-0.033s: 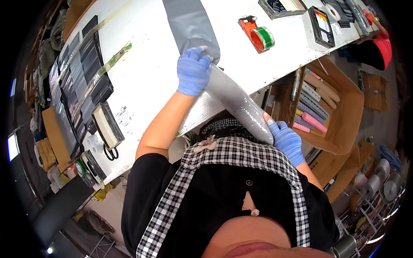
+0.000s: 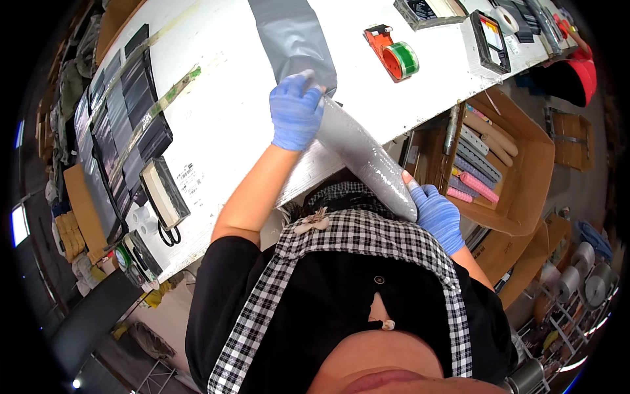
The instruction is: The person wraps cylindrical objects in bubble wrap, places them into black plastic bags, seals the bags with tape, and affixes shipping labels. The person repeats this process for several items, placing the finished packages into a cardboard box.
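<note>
The grey roll (image 2: 364,154) is long and shiny, and it sticks out past the near edge of the tabletop (image 2: 230,105) with one end in each of the hands. The right hand (image 2: 438,217), in a blue glove, is closest to the person's body and is curled around the low end of the roll, off the tabletop and just beside the open cardboard box (image 2: 525,157). The left hand (image 2: 296,111), in a blue glove too, is shut around the high end of the roll, right over the near edge of the tabletop. From that hand a flat grey sheet (image 2: 292,36) runs away across the white tabletop toward its far edge. The box stands below the right end of the tabletop, and it has pink and tan sticks (image 2: 479,161) lying inside it. At the near left corner of the tabletop sit a small white box (image 2: 164,190) and black scissors (image 2: 169,233). Dark flat packs (image 2: 125,111) lie in a row along the left edge. Near the far right edge is an orange tape holder (image 2: 394,56) with green tape in it. Past that, by the far right corner, stands a little black frame (image 2: 489,39).
</note>
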The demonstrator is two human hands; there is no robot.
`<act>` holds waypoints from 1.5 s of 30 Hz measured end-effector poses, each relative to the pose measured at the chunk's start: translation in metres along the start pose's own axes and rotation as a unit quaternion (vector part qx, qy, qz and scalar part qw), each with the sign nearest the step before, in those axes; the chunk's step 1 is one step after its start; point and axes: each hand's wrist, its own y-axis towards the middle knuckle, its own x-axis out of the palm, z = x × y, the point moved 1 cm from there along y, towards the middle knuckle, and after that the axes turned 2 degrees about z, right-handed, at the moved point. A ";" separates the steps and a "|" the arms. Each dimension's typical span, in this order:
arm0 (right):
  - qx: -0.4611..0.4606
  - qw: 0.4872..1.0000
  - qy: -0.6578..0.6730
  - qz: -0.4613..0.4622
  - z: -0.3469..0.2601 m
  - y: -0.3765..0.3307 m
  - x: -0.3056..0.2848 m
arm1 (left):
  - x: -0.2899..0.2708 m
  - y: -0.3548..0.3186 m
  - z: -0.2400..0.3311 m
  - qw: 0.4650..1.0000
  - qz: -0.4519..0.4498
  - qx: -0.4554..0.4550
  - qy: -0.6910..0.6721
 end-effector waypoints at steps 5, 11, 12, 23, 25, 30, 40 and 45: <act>0.005 1.000 0.008 -0.014 -0.020 0.031 -0.024 | 0.077 -0.064 -0.062 0.864 0.098 -0.469 -0.155; 0.021 0.998 -0.017 -0.053 -0.101 0.137 -0.054 | 0.069 -0.018 -0.097 0.847 0.003 -0.502 -0.177; -0.022 1.000 0.009 -0.019 -0.112 0.160 -0.050 | 0.088 -0.026 -0.136 0.829 0.037 -0.524 -0.191; -0.004 0.854 0.340 0.394 -0.168 0.485 -0.028 | 0.079 0.025 -0.185 0.853 -0.043 -0.502 -0.134; 0.018 0.866 0.390 0.312 -0.174 0.495 -0.029 | 0.079 0.024 -0.190 0.890 -0.021 -0.449 -0.069; -0.023 0.914 0.341 0.219 -0.129 0.361 0.021 | 0.046 -0.044 -0.147 0.891 -0.180 -0.402 -0.111; -0.244 0.942 0.228 -0.031 -0.001 0.231 -0.021 | 0.017 -0.146 -0.052 0.667 -0.081 -0.567 -0.476; -0.008 0.923 0.248 0.295 0.130 0.311 -0.163 | 0.044 -0.030 -0.007 0.755 -0.109 -0.591 -0.262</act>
